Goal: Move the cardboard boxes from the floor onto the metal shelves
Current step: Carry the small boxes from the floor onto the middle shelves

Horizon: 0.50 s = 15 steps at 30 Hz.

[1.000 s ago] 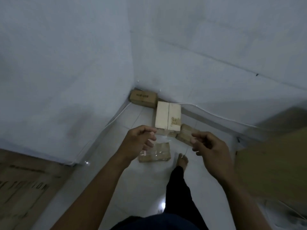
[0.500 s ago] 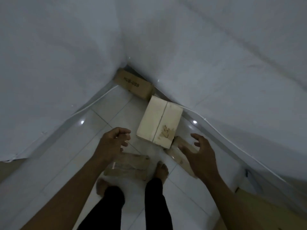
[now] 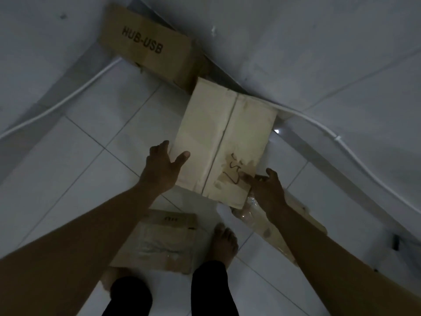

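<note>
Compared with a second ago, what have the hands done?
Both hands came down onto the pale box: the left hand grips its left edge, the right hand its near right corner. The HUB-USB box and the flat box by the feet lie where they were.

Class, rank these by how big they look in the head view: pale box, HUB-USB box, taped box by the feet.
1. pale box
2. HUB-USB box and taped box: too alike to rank; an arm covers the latter.

At 11 o'clock of central box (image 3: 223,142): HUB-USB box (image 3: 148,49), just beside, in wall corner (image 3: 218,42). At 7 o'clock: flat box (image 3: 164,242) on floor (image 3: 79,160). At 5 o'clock: wrapped box (image 3: 271,231), partly beneath.
</note>
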Each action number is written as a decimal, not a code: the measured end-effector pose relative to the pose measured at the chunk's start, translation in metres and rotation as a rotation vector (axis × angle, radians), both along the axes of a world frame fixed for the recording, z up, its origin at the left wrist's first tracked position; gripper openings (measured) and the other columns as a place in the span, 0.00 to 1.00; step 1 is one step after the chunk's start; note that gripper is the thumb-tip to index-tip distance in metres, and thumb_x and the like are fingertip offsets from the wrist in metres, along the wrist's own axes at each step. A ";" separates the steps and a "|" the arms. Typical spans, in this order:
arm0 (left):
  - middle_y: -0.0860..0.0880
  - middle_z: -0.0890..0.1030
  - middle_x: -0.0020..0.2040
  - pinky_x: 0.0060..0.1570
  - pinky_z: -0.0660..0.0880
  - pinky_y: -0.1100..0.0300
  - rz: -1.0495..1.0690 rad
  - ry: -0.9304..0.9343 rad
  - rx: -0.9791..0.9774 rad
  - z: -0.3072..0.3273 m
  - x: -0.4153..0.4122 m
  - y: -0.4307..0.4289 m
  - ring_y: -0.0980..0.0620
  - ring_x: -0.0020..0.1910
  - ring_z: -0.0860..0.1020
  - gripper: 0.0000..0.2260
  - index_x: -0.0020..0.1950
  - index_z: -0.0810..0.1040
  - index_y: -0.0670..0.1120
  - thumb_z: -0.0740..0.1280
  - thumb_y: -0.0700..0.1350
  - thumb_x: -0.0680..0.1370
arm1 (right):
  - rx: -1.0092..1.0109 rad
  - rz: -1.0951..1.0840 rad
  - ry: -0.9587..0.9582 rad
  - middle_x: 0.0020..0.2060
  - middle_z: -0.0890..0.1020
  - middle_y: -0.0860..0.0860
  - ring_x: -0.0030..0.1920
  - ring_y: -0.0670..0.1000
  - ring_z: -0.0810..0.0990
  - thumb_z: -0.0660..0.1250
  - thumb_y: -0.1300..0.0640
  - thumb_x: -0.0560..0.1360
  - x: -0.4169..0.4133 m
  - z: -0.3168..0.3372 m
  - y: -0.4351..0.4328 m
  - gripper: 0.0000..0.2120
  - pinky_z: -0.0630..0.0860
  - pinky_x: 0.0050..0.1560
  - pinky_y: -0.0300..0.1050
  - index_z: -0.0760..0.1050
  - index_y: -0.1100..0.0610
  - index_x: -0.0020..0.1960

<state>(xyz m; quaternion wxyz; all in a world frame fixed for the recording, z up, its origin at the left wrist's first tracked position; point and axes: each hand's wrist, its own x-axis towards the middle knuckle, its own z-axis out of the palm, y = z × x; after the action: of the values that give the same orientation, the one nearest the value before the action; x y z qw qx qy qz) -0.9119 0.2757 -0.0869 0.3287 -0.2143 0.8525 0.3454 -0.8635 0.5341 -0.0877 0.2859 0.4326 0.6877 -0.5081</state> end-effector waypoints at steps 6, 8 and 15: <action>0.45 0.73 0.70 0.65 0.73 0.49 0.125 -0.116 0.216 -0.014 -0.007 0.005 0.44 0.65 0.75 0.35 0.76 0.66 0.47 0.69 0.62 0.75 | -0.140 -0.155 0.085 0.65 0.80 0.51 0.64 0.55 0.78 0.80 0.56 0.70 -0.007 -0.015 -0.022 0.34 0.79 0.61 0.52 0.71 0.55 0.72; 0.44 0.77 0.65 0.63 0.75 0.46 0.117 -0.071 0.228 0.008 -0.002 -0.003 0.44 0.61 0.77 0.29 0.72 0.72 0.47 0.70 0.60 0.76 | -0.207 -0.171 0.099 0.60 0.82 0.49 0.57 0.49 0.82 0.79 0.59 0.70 -0.007 0.005 -0.026 0.27 0.80 0.48 0.41 0.75 0.54 0.66; 0.48 0.73 0.56 0.44 0.75 0.67 0.268 0.095 0.225 0.159 0.023 -0.053 0.53 0.53 0.77 0.22 0.66 0.77 0.50 0.72 0.57 0.75 | -0.399 -0.117 0.101 0.61 0.83 0.55 0.63 0.60 0.80 0.76 0.56 0.72 0.013 0.130 -0.030 0.23 0.76 0.64 0.62 0.79 0.56 0.66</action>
<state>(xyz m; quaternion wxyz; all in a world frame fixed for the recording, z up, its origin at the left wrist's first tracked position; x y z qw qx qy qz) -0.8888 0.2231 0.0720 0.2611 -0.2711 0.7869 0.4889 -0.8509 0.5042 0.0421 0.3011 0.3807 0.5605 -0.6710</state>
